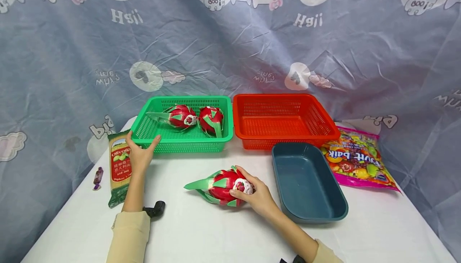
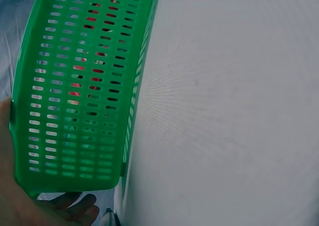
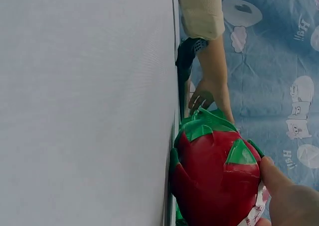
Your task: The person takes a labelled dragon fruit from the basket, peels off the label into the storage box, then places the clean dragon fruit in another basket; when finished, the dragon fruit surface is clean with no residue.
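Note:
A red dragon fruit [image 1: 224, 187] with green leaf tips and a white label lies across the middle of the table, its long green tip pointing left. My right hand [image 1: 261, 199] grips its label end, thumb on the near side and fingers over the far side. At the front left corner of the green basket [image 1: 187, 145], my left hand [image 1: 139, 155] holds the rim. In the left wrist view its fingers [image 2: 82, 208] curl around the basket's end. Inside that basket lie two more dragon fruits, one on the left [image 1: 181, 116] and one on the right [image 1: 211, 119].
Right of the green basket stands a red basket [image 1: 286, 138]. A dark blue tub [image 1: 309, 183] is in front of it, with a colourful candy bag [image 1: 360, 159] to the right. A spaghetti packet [image 1: 120, 163] and a small wrapped candy [image 1: 97, 178] lie at the left.

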`<state>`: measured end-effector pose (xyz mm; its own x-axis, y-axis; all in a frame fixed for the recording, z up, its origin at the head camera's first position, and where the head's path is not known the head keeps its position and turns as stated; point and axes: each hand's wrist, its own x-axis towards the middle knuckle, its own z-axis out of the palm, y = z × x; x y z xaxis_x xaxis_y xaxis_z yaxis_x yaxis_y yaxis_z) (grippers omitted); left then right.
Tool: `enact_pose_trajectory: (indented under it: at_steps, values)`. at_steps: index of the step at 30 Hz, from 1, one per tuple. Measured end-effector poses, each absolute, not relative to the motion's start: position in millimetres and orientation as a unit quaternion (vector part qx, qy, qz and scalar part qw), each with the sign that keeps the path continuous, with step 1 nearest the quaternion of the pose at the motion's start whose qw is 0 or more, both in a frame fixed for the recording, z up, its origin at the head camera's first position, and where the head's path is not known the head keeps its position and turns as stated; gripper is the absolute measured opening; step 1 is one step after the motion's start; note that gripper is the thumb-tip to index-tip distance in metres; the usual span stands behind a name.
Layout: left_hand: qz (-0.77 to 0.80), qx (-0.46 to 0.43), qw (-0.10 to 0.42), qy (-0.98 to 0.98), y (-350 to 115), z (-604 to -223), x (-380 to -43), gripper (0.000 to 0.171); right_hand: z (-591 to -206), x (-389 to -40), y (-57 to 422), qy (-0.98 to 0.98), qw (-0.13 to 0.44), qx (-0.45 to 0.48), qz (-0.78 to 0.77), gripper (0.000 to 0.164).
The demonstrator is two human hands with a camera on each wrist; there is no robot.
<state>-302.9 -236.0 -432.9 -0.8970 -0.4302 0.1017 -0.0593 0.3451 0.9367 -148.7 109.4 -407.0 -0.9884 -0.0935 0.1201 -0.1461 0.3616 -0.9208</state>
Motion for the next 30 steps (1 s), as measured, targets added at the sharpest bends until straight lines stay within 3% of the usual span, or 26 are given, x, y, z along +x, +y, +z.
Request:
enact_pose_trajectory:
  at_steps: [7,14,20,25,30]
  values:
    - [-0.540,0.158,0.152,-0.813,-236,-429,-299,0.105,-412,-151,116,-0.823,0.002,0.097,0.560,0.067]
    - [-0.515,0.153,0.176,-0.825,-232,-419,-296,0.106,-415,-154,122,-0.804,-0.027,0.110,0.584,0.070]
    - [-0.419,0.157,0.177,-0.877,-223,-386,-277,0.099,-417,-158,123,-0.798,-0.035,0.126,0.588,0.070]
    - [-0.345,0.006,0.206,-0.915,-204,-350,-245,0.078,-420,-160,126,-0.788,-0.047,0.133,0.600,0.070]
    - [-0.381,-0.187,0.235,-0.875,-183,-346,-218,0.067,-421,-161,127,-0.770,-0.056,0.139,0.620,0.068]
